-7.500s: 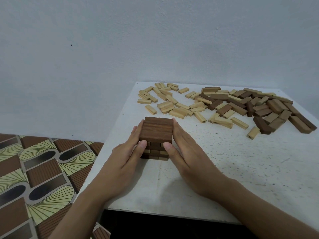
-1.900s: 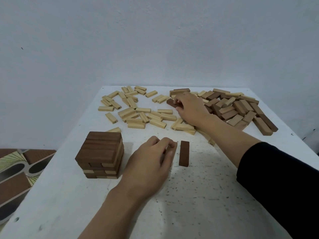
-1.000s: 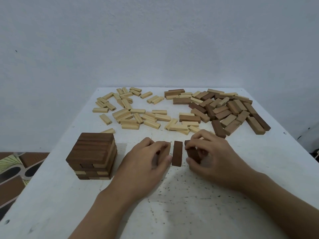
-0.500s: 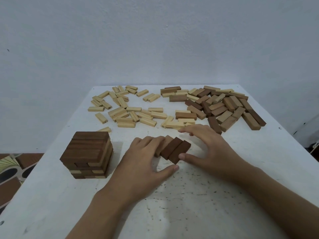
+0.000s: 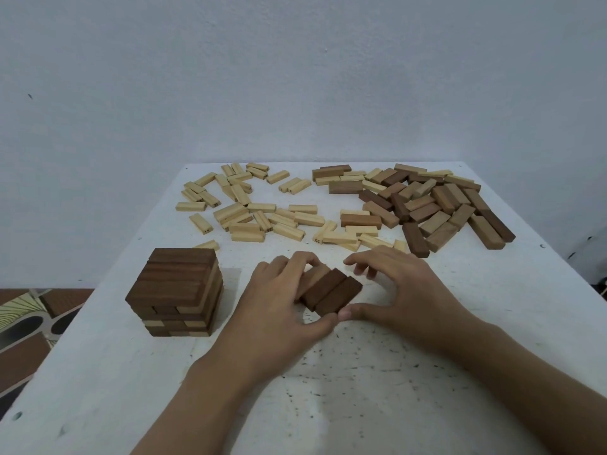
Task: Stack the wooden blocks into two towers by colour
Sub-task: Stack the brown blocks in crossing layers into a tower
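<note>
Left hand (image 5: 282, 303) curls round three dark-brown wooden blocks (image 5: 331, 292); right hand (image 5: 404, 290) thumb touches, fingers loose. Light, stiff, prob. slippy: squeeze outer sides.

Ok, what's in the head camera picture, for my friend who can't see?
The left hand grips three dark brown blocks side by side on a white table, the right hand arched beside them, thumb at their near end. A short, mostly brown tower stands left of them; loose pale blocks and brown blocks lie scattered behind.
</note>
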